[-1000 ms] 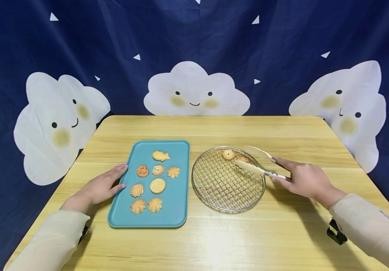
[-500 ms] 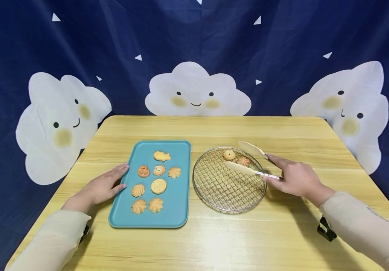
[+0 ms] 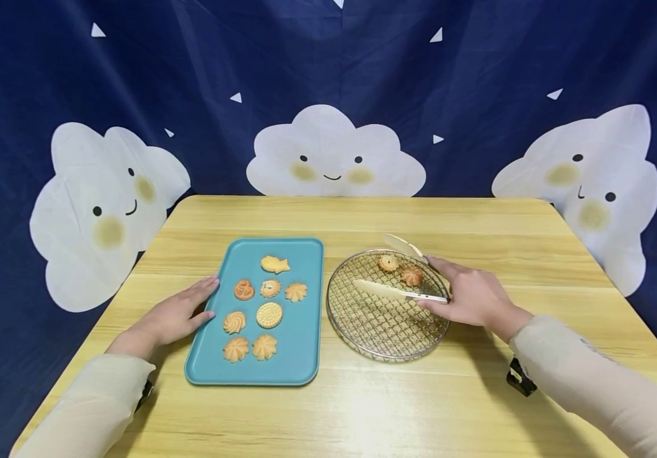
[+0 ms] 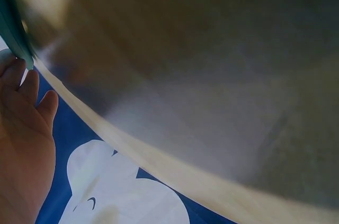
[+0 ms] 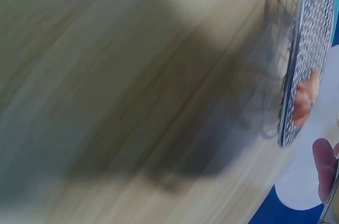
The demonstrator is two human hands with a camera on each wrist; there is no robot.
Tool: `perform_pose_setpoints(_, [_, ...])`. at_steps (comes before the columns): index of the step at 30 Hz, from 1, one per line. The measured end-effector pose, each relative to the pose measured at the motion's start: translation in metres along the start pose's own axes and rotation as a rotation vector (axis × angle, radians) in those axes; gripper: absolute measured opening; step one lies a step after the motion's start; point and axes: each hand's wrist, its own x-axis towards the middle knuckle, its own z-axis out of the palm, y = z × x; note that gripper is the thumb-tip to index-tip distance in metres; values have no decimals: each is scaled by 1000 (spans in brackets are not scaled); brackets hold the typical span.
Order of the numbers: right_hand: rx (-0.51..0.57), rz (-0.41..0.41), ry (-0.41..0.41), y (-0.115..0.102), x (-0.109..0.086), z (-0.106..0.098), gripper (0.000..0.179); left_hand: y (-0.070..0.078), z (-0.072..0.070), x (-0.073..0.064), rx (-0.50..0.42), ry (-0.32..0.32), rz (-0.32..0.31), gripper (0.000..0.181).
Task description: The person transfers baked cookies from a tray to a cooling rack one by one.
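Observation:
My left hand (image 3: 170,316) rests on the left rim of a teal tray (image 3: 305,331), its fingers nearly straight. Its fingers (image 4: 32,86) also touch the tray edge (image 4: 11,23) in the left wrist view. My right hand (image 3: 471,296) holds a pair of tongs (image 3: 382,289) with spread, cream-coloured tips and nothing gripped between them. The tongs hover over a round wire rack (image 3: 382,331). Towards the rack's back right lie a pale round cookie (image 3: 388,263) and a browner flower-shaped cookie (image 3: 411,275). The right wrist view shows the browner cookie (image 5: 304,99) and part of my fingers (image 5: 324,163).
Several cookies lie spread on the tray, among them a fish-shaped one (image 3: 275,264), a pretzel-shaped one (image 3: 244,290) and a round one (image 3: 269,315). Tray and rack stand side by side on a wooden table (image 3: 362,413). A blue cloud-printed cloth (image 3: 454,76) hangs behind.
My right hand has moved left with the tongs, whose tips have left the browner cookie and now reach further across the rack. My left hand stays on the tray.

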Motion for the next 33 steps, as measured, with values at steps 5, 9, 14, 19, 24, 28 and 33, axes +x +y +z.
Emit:
perform_pose_setpoints(5, [7,-30,-4,-8,9,5,93,1,0,0,-2,2,4,67])
perform_pose_setpoints(9, [12,-39,-10,-14,15,8,93,2,0,1,1,0,6,67])
perform_pose_setpoints(14, [16,-50,-33,-24,24,12,93,1,0,1,-3,0,8,67])
perform_pose_setpoints(19, [20,-78,-45,-35,33,13,93,-1,2,1,-5,4,7,67])
perform_pose_setpoints(24, [22,-109,-60,-45,41,13,93,-3,3,1,-9,5,5,67])
perform_pose_setpoints(28, [35,-122,-92,-53,47,13,91,-3,3,2,-7,8,8,67])
perform_pose_setpoints(33, [30,-164,-102,-62,53,14,90,-3,2,2,-9,8,7,67])
